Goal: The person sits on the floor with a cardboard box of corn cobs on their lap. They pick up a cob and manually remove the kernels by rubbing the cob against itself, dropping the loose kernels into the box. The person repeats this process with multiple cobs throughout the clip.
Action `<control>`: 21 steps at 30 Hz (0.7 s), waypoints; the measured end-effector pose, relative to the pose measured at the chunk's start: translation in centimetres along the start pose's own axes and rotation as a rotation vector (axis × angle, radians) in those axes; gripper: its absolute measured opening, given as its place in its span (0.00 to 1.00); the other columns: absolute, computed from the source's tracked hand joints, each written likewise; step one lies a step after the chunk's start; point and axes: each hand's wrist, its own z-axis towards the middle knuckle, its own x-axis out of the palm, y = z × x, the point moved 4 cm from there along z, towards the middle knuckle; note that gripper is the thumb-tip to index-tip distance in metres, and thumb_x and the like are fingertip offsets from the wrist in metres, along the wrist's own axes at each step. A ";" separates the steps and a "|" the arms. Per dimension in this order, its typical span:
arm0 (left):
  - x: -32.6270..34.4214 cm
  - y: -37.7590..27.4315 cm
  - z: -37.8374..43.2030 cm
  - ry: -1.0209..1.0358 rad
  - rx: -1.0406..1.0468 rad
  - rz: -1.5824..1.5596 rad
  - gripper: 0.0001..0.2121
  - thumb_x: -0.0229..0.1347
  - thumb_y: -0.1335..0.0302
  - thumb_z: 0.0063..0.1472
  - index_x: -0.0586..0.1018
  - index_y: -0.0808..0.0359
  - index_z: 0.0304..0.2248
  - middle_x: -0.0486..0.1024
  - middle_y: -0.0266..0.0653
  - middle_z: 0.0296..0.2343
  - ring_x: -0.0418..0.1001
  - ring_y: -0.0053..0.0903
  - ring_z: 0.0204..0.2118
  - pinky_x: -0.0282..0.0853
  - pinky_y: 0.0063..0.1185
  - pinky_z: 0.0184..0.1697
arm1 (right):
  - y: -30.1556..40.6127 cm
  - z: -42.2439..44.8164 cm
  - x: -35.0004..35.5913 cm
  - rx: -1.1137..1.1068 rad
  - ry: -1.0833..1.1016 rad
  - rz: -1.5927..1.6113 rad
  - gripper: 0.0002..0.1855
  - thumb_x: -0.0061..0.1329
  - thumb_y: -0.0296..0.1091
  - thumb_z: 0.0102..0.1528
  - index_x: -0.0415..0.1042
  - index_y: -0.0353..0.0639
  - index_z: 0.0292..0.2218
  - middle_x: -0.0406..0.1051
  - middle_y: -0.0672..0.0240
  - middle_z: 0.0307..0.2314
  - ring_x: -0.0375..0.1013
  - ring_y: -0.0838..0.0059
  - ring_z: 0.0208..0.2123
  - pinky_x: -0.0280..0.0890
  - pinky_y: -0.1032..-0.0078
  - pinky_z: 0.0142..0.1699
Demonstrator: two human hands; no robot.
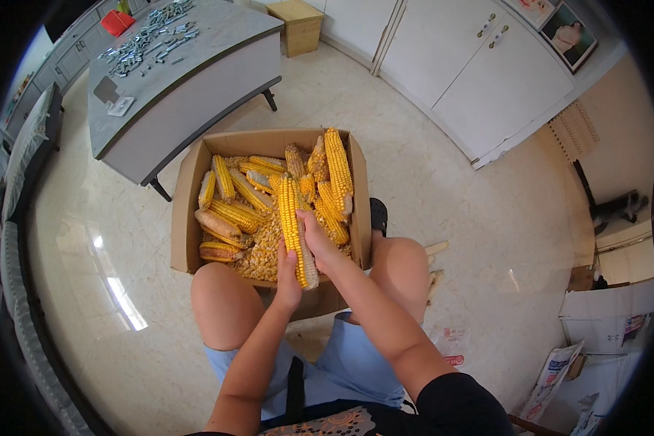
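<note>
A yellow ear of corn (290, 223), with a strip of bare pale cob along its right side, is held over a cardboard box (188, 223). My left hand (288, 275) grips its lower part from the left. On the upper right side of the same ear lies my right hand (317, 242), its thumb along the bared strip. Below them the box holds loose corn kernels (259, 253) and several more ears, most still covered in kernels. One large ear (338, 169) leans upright in the far right corner. The box stands between my knees.
A grey-topped table (218, 27) bearing many small metal pieces (152, 38) stands beyond the box at the left. White cabinets (452, 65) are at the back right. Bare cobs (436, 248) lie on the floor right of my leg, near a printed plastic bag (451, 346).
</note>
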 end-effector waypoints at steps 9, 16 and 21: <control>-0.1 0.6 -0.1 -0.071 -0.013 -0.043 0.27 0.37 0.63 0.61 0.46 0.69 0.54 0.54 0.40 0.49 0.54 0.24 0.51 0.49 0.20 0.53 | -0.6 0.5 -0.2 0.016 0.004 0.086 0.20 0.33 0.51 0.51 0.63 0.41 0.29 0.63 0.66 0.21 0.63 0.75 0.22 0.61 0.77 0.29; -0.5 0.8 0.1 -0.062 -0.009 -0.055 0.27 0.36 0.63 0.62 0.45 0.68 0.55 0.54 0.40 0.50 0.54 0.24 0.51 0.51 0.20 0.52 | 0.6 -0.6 0.4 -0.216 -0.092 -0.438 0.25 0.34 0.52 0.54 0.64 0.35 0.36 0.67 0.64 0.26 0.66 0.75 0.27 0.60 0.80 0.35; -0.8 1.3 -0.3 -0.147 -0.106 -0.107 0.25 0.36 0.63 0.62 0.48 0.67 0.54 0.57 0.39 0.47 0.57 0.23 0.49 0.54 0.20 0.50 | 0.2 0.2 -0.6 -0.274 -0.136 -0.641 0.28 0.33 0.54 0.55 0.66 0.31 0.36 0.69 0.60 0.27 0.67 0.70 0.30 0.60 0.76 0.38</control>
